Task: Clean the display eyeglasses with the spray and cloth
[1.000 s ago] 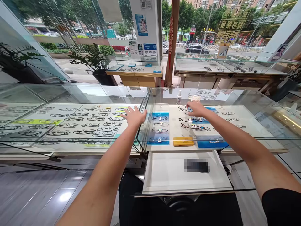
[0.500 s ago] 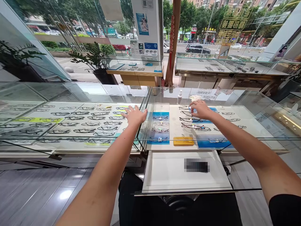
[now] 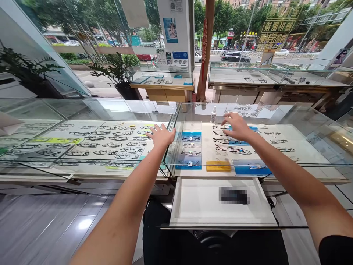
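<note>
My left hand [image 3: 161,136] rests with fingers spread on the glass top of the left display case [image 3: 110,110], beside the seam between the cases. Over the right case's glass is my right hand [image 3: 236,126], its fingers bent and apart with nothing seen between them. A small white spray bottle [image 3: 213,114] stands on the glass just left of it. Under the glass lie rows of eyeglasses [image 3: 233,148], some on blue cards [image 3: 191,158], and a yellow case [image 3: 218,166].
An open white drawer [image 3: 198,202] juts out towards my lap, with a blurred dark object [image 3: 234,195] inside. Potted plants [image 3: 121,79], a wooden post [image 3: 205,51] and more glass display cases [image 3: 242,75] stand beyond the counter.
The whole view has shifted slightly to the left. The whitish cloth or tissue that was at my right hand's fingers no longer shows, and those fingers are now more spread.
</note>
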A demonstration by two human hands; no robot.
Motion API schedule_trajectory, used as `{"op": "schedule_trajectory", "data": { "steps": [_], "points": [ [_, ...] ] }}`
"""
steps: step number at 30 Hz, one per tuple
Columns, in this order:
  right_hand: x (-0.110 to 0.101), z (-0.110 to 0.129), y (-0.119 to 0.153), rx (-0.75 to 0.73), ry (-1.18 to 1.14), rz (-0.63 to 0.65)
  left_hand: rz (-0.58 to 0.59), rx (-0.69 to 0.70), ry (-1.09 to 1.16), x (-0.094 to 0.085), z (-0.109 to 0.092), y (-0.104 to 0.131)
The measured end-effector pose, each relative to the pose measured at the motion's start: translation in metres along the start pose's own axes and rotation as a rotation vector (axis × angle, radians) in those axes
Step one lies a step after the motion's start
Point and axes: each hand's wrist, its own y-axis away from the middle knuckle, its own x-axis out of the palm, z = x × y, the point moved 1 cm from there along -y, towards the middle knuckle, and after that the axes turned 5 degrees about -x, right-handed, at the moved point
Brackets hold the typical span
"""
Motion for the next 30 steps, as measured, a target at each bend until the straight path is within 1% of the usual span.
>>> {"op": "schedule_trajectory", "data": {
  "steps": [1, 2, 3, 4, 5, 6, 7, 8, 9, 10, 11, 12, 14, 16, 18, 20, 24, 27, 30],
  "points": [
    [-0.010, 0.021, 0.007, -0.052, -0.074, -0.069, 0.003, 0.003, -0.001, 0.000, -0.001, 0.001],
    [-0.018, 0.045, 0.016, -0.100, -0.160, -0.105, 0.005, 0.007, -0.005, 0.001, -0.001, 0.002],
    [-0.022, 0.070, 0.026, -0.156, -0.249, -0.080, 0.009, 0.013, -0.012, 0.000, -0.002, 0.002],
    [-0.022, 0.096, 0.037, -0.214, -0.333, 0.028, 0.018, 0.018, -0.021, -0.001, -0.001, 0.001],
    [-0.018, 0.120, 0.048, -0.265, -0.395, 0.177, 0.036, 0.023, -0.035, -0.003, 0.000, 0.000],
    [-0.008, 0.141, 0.059, -0.293, -0.417, 0.336, 0.064, 0.034, -0.053, -0.006, 0.003, -0.002],
    [0.006, 0.157, 0.069, -0.317, -0.410, 0.495, 0.100, 0.053, -0.077, -0.010, 0.008, -0.005],
    [0.023, 0.168, 0.078, -0.335, -0.385, 0.623, 0.141, 0.086, -0.107, -0.014, 0.014, -0.008],
    [0.044, 0.173, 0.083, -0.335, -0.356, 0.710, 0.180, 0.146, -0.139, -0.018, 0.022, -0.011],
    [0.065, 0.174, 0.085, -0.310, -0.325, 0.734, 0.211, 0.211, -0.167, -0.022, 0.030, -0.013],
    [0.087, 0.170, 0.084, -0.277, -0.293, 0.724, 0.226, 0.275, -0.182, -0.025, 0.038, -0.015],
    [0.107, 0.162, 0.080, -0.243, -0.264, 0.685, 0.222, 0.323, -0.185, -0.027, 0.046, -0.016],
    [0.142, 0.143, 0.065, -0.178, -0.196, 0.571, 0.185, 0.362, -0.165, -0.028, 0.058, -0.016],
    [0.166, 0.124, 0.046, -0.163, -0.116, 0.484, 0.155, 0.361, -0.138, -0.026, 0.064, -0.015],
    [0.184, 0.111, 0.026, -0.160, -0.098, 0.440, 0.140, 0.361, -0.122, -0.022, 0.065, -0.014],
    [0.198, 0.106, 0.010, -0.169, -0.084, 0.429, 0.127, 0.365, -0.114, -0.020, 0.065, -0.013],
    [0.224, 0.109, -0.010, -0.166, -0.037, 0.465, 0.130, 0.361, -0.106, -0.019, 0.066, -0.013],
    [0.237, 0.112, -0.018, -0.164, 0.001, 0.482, 0.128, 0.352, -0.105, -0.020, 0.067, -0.013],
    [0.241, 0.112, -0.024, -0.143, 0.035, 0.502, 0.127, 0.345, -0.104, -0.019, 0.068, -0.013]
  ]
}}
